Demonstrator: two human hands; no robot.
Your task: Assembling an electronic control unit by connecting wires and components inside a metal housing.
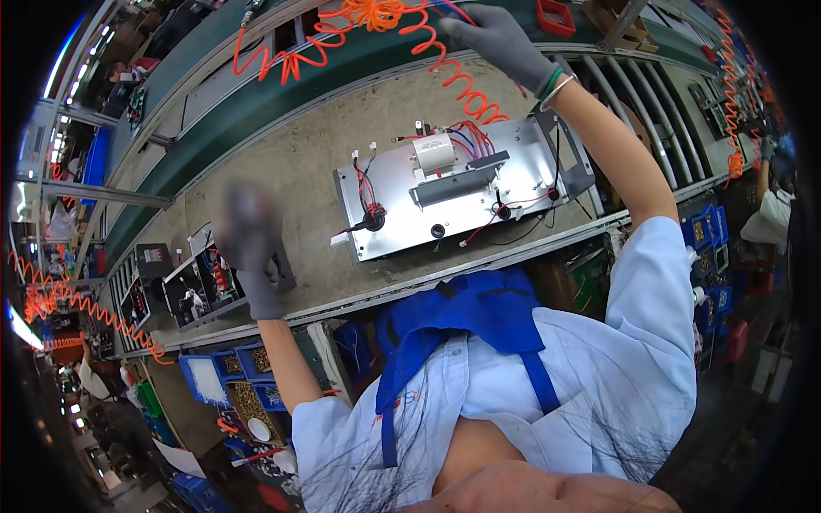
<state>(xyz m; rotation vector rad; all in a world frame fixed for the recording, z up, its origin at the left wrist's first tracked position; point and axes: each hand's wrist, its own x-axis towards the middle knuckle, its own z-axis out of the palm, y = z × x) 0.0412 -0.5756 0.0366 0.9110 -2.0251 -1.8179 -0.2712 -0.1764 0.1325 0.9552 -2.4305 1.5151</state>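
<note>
A metal chassis panel [402,218] lies on the workbench in front of me, bearing a white cylindrical capacitor [434,152], a dark heat-sink-like bar [457,184] and red, blue and black wires. My right hand [500,47], in a grey glove, is raised beyond the panel at the top, beside an orange coiled hose [440,56]. Its fingers are closed, with a thin red and blue piece at them that I cannot identify. My left hand [255,256], also grey-gloved, is left of the panel, near a second dark-framed unit [205,282]. A blur covers its fingers and anything there.
Blue bins [244,363] with small metal parts stand below the bench's near edge at left. Metal rollers [654,120] run off to the right. A red tray [556,15] sits at the far side. Another orange coiled hose [94,312] stretches along the left.
</note>
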